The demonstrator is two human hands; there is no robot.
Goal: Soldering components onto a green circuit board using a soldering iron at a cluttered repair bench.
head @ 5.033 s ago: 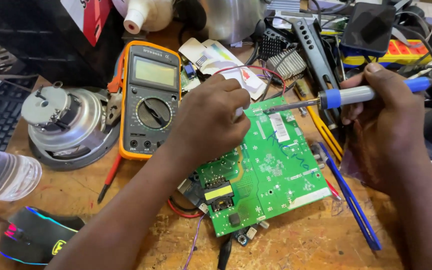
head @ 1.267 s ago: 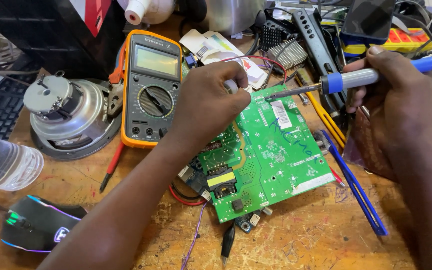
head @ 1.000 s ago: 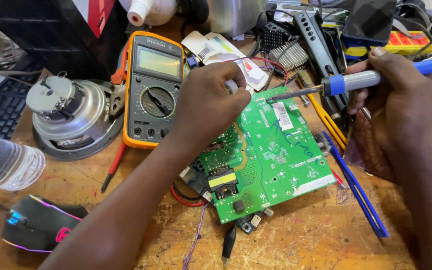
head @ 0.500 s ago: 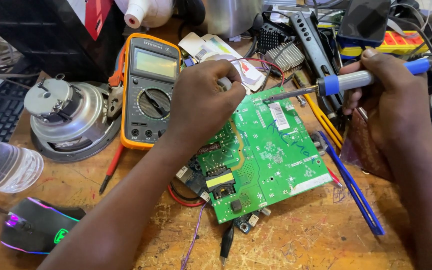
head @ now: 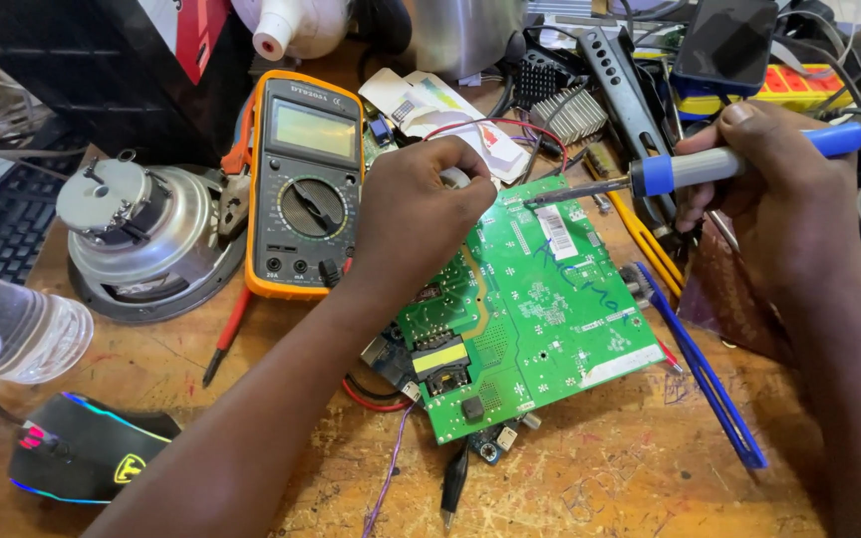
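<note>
A green circuit board [head: 540, 309] lies flat and skewed on the scratched wooden bench [head: 600, 478], its top crowded with small parts, a white sticker and a blue scribble, with a yellow-topped block and black chips near its lower left corner. The left hand [head: 421, 214] rests curled on the board's upper left edge, fingers pinched around something small and pale that cannot be made out. The right hand [head: 769, 189] is closed around the blue grip of a soldering iron [head: 650, 177], whose metal tip touches the board's top edge. Room is tight: an orange-cased meter [head: 301, 184] sits just left of the board, blue tweezers [head: 700, 369] just right, heat sinks [head: 560, 100] and cables behind. A metal motor [head: 142, 239] and black mouse [head: 82, 448] lie well to the left, with bare wood only in front.
</note>
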